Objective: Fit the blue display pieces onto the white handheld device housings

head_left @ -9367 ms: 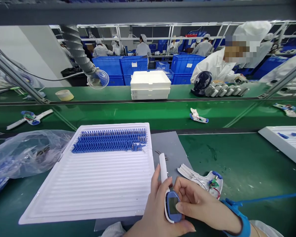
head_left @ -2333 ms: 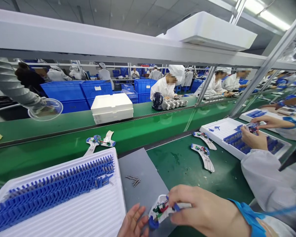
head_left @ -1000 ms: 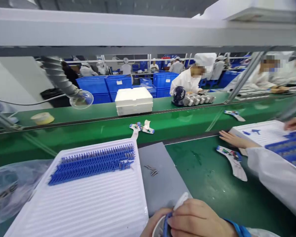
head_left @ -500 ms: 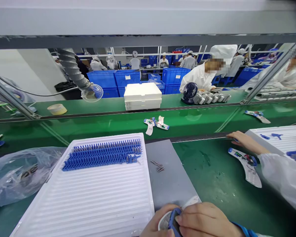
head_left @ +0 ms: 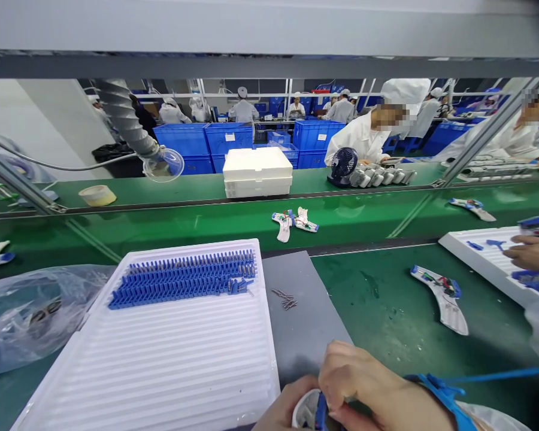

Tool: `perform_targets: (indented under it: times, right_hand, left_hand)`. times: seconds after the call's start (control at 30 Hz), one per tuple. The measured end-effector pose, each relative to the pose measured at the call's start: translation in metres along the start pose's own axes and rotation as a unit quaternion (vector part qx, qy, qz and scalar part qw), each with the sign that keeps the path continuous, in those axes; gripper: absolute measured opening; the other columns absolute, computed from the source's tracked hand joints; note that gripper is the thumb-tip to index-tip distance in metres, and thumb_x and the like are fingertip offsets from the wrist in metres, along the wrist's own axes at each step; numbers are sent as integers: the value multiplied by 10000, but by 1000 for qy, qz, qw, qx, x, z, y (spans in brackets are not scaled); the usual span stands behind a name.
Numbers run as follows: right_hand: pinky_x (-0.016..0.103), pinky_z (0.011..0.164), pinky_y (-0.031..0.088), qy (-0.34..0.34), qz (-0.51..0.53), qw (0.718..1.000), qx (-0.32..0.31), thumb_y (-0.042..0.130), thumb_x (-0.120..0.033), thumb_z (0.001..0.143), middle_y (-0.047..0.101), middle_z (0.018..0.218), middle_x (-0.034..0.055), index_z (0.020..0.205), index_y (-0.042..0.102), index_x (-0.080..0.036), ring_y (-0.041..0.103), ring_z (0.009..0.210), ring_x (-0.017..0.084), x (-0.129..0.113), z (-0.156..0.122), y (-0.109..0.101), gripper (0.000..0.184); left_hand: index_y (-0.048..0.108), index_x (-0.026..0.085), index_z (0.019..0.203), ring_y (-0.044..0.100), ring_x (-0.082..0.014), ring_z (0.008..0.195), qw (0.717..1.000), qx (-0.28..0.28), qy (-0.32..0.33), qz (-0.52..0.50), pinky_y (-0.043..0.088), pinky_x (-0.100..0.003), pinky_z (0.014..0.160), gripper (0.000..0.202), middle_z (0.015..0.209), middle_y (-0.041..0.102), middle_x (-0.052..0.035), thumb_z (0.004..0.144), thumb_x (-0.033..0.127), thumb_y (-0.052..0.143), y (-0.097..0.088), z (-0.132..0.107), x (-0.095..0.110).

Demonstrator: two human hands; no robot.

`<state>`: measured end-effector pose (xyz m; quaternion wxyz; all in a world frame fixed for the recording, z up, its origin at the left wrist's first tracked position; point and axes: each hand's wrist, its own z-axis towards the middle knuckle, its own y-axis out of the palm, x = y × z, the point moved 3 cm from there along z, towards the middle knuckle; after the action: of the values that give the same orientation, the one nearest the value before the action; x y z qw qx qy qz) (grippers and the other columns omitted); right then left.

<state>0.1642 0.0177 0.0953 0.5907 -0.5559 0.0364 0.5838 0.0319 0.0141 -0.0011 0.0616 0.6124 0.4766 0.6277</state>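
At the bottom edge, a white plastic housing with a blue part [head_left: 320, 412] is held in my left hand [head_left: 282, 408], whose fingers wrap round its side. My right hand [head_left: 357, 380] is bent over the blue part with its fingers pinched together; their tips are hidden, so whatever they pinch does not show. A blue band circles the right wrist. Just beyond the hands, several small metal springs [head_left: 286, 299] lie on a grey mat [head_left: 303, 335]. To the left, a ribbed white foam tray [head_left: 175, 365] carries rows of small blue plastic parts [head_left: 184, 278].
A curved white handle shell with wires [head_left: 441, 299] lies on the green bench. At right, a co-worker's hand [head_left: 534, 254] is over another white tray [head_left: 471, 254]. Wired shells [head_left: 294, 222] lie on the green belt. A clear plastic bag [head_left: 40, 317] lies left.
My right hand has lifted and curled more over the housing. The wired shells on the belt have shifted right. The co-worker's hand has moved right to its tray.
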Motion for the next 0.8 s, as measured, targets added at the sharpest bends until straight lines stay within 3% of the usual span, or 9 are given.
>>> perform_targets:
  times: [0.17, 0.27, 0.37, 0.43, 0.5, 0.6, 0.7, 0.8]
  right_hand:
    - [266, 654, 438, 45, 80, 996, 6, 399, -255, 974, 517, 746, 15, 887, 420, -250, 478, 688, 152, 5, -20, 6, 90]
    - [270, 684, 431, 101, 203, 971, 78, 442, -342, 964, 491, 791, 10, 904, 465, -261, 493, 737, 148, 16, -33, 15, 103]
    - [220, 633, 408, 237, 396, 880, 111, 507, -455, 925, 471, 798, -1, 984, 499, -245, 495, 709, 113, 30, -40, 30, 218]
    - [174, 560, 368, 296, 496, 812, 81, 599, -469, 872, 477, 742, -20, 1001, 513, -209, 471, 607, 68, 36, -41, 42, 303]
    - [153, 529, 352, 306, 539, 782, 69, 689, -440, 814, 496, 707, -28, 991, 540, -172, 454, 551, 40, 40, -41, 48, 354]
    - [164, 552, 393, 307, 539, 780, 81, 719, -412, 794, 554, 726, 1, 969, 580, -132, 484, 554, 41, 46, -42, 49, 359]
    - [183, 587, 428, 320, 536, 777, 82, 729, -386, 790, 566, 744, 8, 943, 585, -122, 523, 589, 57, 47, -43, 50, 337]
    - [189, 615, 443, 314, 556, 765, 84, 752, -353, 772, 544, 752, -8, 908, 569, -129, 536, 638, 69, 44, -40, 53, 320]
  left_hand:
    - [603, 149, 1070, 584, -183, 773, 998, 29, 47, -1, 444, -324, 791, 679, 854, 621, -44, 558, 557, 785, -5, -8, 6]
    - [591, 191, 1128, 592, -266, 972, 991, 72, 93, 64, 444, -387, 892, 733, 1096, 610, -96, 527, 552, 805, -9, -11, 4]
    - [592, 248, 1155, 427, -370, 1264, 967, 137, 151, 154, 377, -450, 1021, 735, 1386, 450, -104, 519, 546, 809, -11, -9, 5]
    - [623, 243, 1111, 402, -391, 1295, 956, 167, 145, 192, 363, -494, 1038, 628, 1364, 480, -115, 599, 589, 734, -11, -6, 4]
    - [639, 238, 1081, 494, -386, 1225, 954, 193, 109, 203, 389, -526, 1015, 541, 1238, 577, -134, 701, 623, 616, -13, -2, 2]
    - [627, 246, 1094, 565, -364, 1156, 944, 237, 86, 214, 438, -514, 979, 522, 1151, 616, -140, 759, 634, 530, -15, -2, -1]
    - [619, 240, 1080, 521, -364, 1212, 921, 272, 120, 251, 459, -493, 974, 500, 1208, 586, -143, 744, 608, 577, -13, -5, 0]
    - [592, 232, 1090, 513, -392, 1207, 907, 259, 138, 304, 458, -520, 980, 624, 1276, 556, -144, 594, 581, 740, -4, -7, 3]
